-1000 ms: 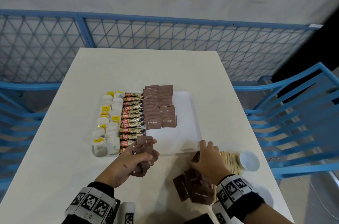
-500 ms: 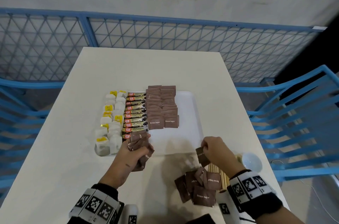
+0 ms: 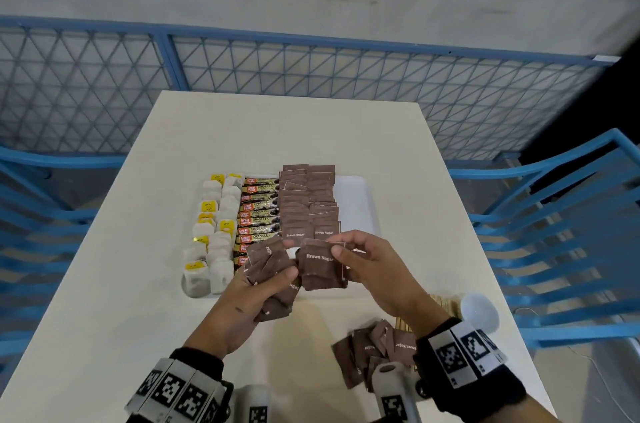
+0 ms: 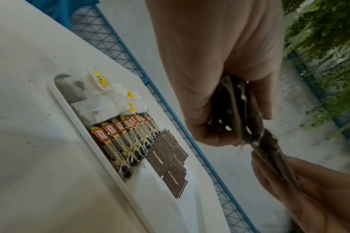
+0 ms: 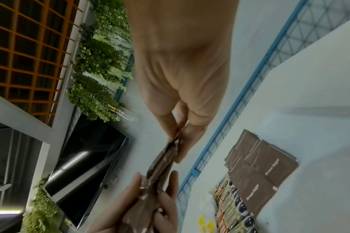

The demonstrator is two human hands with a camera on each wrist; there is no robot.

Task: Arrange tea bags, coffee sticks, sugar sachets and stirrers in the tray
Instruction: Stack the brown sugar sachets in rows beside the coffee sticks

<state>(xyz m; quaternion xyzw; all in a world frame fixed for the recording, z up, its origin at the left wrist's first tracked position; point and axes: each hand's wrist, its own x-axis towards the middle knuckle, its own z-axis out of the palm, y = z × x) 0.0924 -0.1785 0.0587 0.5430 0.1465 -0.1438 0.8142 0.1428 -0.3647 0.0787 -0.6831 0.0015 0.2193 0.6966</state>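
Note:
A white tray on the table holds tea bags at the left, coffee sticks in the middle and two rows of brown sugar sachets. My left hand grips a bunch of sugar sachets above the tray's near edge. My right hand pinches a few sachets right beside that bunch. The wrist views show both hands holding sachets edge-on, close together. Loose sachets lie on the table near my right wrist, with wooden stirrers partly hidden behind it.
A small white cup stands at the table's right edge by the stirrers. Blue chairs flank the table on both sides, and a blue mesh fence runs behind it. The tray's right part is bare.
My right hand lifted sachets from the loose pile and moved up and left to meet my left hand, which rose slightly over the tray's near edge.

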